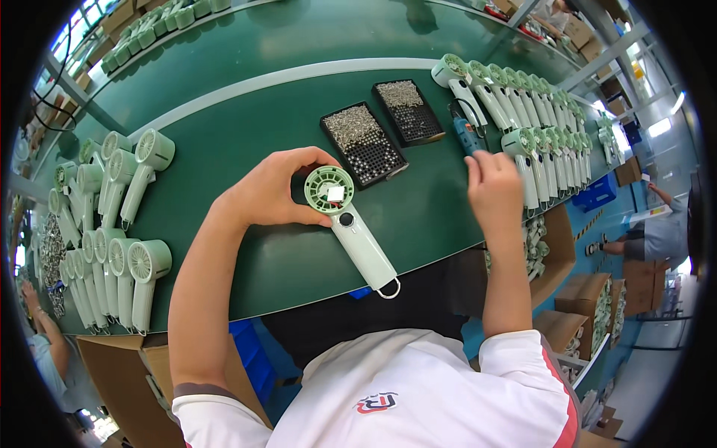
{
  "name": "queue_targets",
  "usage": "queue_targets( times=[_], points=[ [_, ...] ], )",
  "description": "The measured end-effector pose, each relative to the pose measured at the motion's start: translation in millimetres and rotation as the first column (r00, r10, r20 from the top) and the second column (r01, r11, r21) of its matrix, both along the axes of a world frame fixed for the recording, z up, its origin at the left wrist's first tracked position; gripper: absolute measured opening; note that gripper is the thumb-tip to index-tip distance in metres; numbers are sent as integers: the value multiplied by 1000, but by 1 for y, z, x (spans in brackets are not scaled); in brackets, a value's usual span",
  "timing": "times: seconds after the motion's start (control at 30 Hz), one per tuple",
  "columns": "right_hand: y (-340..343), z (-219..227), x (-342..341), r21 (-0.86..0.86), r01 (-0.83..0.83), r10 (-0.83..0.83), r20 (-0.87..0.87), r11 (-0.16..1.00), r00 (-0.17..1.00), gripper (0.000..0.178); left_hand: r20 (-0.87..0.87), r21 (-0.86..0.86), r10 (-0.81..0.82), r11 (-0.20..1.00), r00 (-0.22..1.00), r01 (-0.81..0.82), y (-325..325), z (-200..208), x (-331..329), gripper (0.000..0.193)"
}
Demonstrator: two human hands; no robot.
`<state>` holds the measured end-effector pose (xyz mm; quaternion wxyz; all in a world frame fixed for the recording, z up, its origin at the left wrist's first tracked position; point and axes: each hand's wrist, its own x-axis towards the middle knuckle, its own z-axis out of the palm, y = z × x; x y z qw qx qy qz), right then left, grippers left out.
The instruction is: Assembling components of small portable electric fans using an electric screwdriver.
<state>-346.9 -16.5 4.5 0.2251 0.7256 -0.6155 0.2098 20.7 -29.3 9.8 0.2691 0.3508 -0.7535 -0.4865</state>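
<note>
My left hand grips the round head of a pale green hand-held fan that lies on the green belt. The fan's grille faces up, showing a small white part inside, and its white handle with a metal loop points toward me. My right hand is closed around a blue electric screwdriver, held upright to the right of the fan and apart from it.
Two black trays of small screws sit beyond the fan. Rows of finished green fans lie at the right and left. Cardboard boxes stand below the belt edge. Another person works at far right.
</note>
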Motion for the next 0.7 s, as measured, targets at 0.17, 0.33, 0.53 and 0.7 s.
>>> queue_targets(
  times=[0.17, 0.33, 0.53, 0.7],
  points=[
    [-3, -17, 2, 66, 68, -62, -96, 995, 993, 29, 43, 46, -31, 999, 999, 29, -4, 2, -1, 69],
    [-13, -19, -6, 199, 231, -208, -131, 952, 969, 39, -58, -52, 25, 998, 998, -28, 1, -5, -2, 71],
    [-12, -5, -10, 277, 36, -177, 503, 960, 846, 37, -38, -111, -50, 993, 998, 46, -7, -10, 1, 64],
    [-28, 42, 20, -7, -314, -3, 999, 949, -32, 35, -57, -137, -31, 990, 998, 23, -7, -15, -1, 61]
  ],
)
